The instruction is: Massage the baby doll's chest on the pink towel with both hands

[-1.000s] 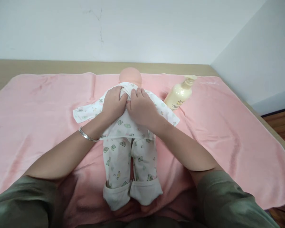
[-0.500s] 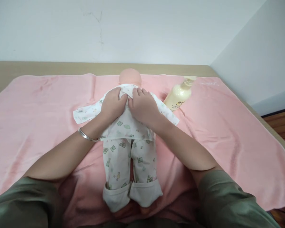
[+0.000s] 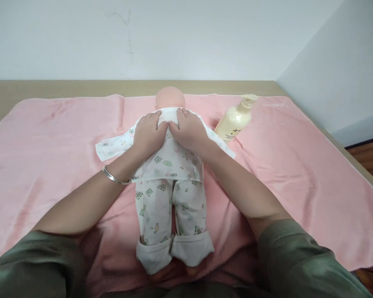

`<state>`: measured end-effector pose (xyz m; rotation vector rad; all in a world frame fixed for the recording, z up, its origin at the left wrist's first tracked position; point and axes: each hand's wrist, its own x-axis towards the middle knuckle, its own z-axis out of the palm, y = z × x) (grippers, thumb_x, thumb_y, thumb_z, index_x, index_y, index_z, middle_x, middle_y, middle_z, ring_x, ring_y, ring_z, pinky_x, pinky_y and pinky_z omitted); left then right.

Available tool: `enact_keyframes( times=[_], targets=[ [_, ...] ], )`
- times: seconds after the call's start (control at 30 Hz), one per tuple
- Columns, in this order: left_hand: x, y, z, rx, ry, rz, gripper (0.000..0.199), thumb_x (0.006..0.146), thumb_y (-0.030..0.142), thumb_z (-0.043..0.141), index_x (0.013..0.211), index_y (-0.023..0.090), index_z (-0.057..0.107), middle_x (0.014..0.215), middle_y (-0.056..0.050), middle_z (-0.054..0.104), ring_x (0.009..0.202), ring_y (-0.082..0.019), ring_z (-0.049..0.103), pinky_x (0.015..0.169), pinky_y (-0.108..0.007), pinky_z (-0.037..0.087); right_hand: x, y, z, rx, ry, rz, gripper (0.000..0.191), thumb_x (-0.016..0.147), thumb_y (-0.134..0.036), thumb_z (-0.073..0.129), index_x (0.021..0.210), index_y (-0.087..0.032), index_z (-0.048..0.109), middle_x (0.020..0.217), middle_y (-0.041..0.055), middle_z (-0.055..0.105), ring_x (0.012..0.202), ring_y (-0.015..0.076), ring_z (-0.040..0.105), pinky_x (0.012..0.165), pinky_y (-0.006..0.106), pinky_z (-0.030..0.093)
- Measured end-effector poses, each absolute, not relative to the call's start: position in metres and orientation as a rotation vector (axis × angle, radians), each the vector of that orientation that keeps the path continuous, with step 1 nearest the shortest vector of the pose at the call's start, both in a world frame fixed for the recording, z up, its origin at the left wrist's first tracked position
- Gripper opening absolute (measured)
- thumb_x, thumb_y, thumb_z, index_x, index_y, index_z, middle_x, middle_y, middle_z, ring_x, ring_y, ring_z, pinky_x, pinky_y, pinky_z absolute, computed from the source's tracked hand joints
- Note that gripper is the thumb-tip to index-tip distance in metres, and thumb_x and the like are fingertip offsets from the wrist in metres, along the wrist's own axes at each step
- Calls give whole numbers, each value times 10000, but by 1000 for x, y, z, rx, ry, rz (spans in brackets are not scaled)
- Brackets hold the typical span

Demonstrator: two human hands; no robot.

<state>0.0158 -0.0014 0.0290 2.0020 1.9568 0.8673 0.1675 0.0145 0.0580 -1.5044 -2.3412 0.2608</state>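
Note:
A baby doll (image 3: 170, 98) lies face down in the middle, its head toward the wall. It wears a white printed shirt (image 3: 170, 165) and matching trousers (image 3: 188, 207) with turned-up cuffs. Flat on the left side of the upper back rests my left hand (image 3: 151, 134), thumb apart from the fingers. My right hand (image 3: 189, 130) lies on the right side of the back, also spread, its thumb tip close to the other thumb. Neither hand grips anything. Right of the doll, a cream pump bottle (image 3: 234, 122) is beside its sleeve.
Under the doll a pink blanket (image 3: 59, 145) covers most of the wooden table (image 3: 81, 88). A white wall (image 3: 205, 37) rises behind the table, and another wall stands at the right. Wooden flooring shows at the right edge.
My right hand has shifted slightly up and right on the doll's back, and its fingers now lie flatter. The shirt's fold between the hands has smoothed out. My left hand has barely moved.

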Motion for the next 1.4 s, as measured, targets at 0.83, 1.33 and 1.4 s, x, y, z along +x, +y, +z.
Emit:
enact_keyframes(
  times=[0.83, 1.33, 1.4],
  targets=[
    [22, -8, 34, 1866, 1947, 1090, 202, 853, 279, 447, 959, 215, 607, 1032, -116, 693, 1062, -318, 622, 976, -478, 489, 181, -16, 101, -1537, -2452, 336, 322, 1041, -319, 422, 905, -177, 677, 882, 99, 720, 802, 249, 647, 769, 396, 519],
    [22, -12, 26, 1668, 1894, 1252, 386, 872, 284, 508, 1243, 210, 589, 1305, -115, 678, 1242, -315, 609, 1106, -507, 477, 158, -11, 67, -1329, -2310, -23, 496, 996, -155, 413, 1476, -63, 494, 1675, 191, 396, 1565, 309, 367, 1310, 530, 284],
    [21, -12, 27, 1667, 1894, 1243, 389, 873, 291, 514, 1246, 215, 592, 1308, -110, 681, 1244, -313, 610, 1110, -503, 478, 159, -11, 67, -1329, -2286, -26, 541, 986, -135, 414, 1523, -70, 445, 1698, 180, 360, 1596, 297, 313, 1319, 517, 273]
  ],
)
